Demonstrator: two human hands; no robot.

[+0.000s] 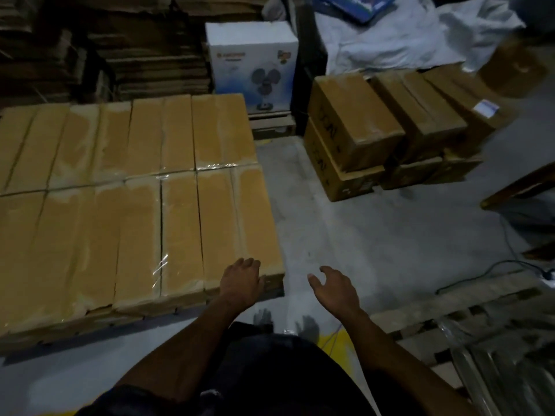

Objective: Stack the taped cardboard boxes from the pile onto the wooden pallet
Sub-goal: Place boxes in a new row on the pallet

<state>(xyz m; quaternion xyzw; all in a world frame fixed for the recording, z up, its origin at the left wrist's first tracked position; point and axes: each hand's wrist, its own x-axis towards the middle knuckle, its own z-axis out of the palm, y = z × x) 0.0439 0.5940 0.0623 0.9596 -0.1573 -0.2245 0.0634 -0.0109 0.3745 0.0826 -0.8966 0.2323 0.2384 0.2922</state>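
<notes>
Head view: I log left hand [240, 282] extended, fingers resting on taped box [258, 217] edge; right hand [335, 288] at 3 o'clock, spread, empty.

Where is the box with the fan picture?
The fan box stands at the top middle of the head view, behind the stacked boxes and left of the box pile.

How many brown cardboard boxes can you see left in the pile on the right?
5 visible: three brown cardboard boxes on top, left, middle, right; two beneath. More may be hidden behind.
</notes>
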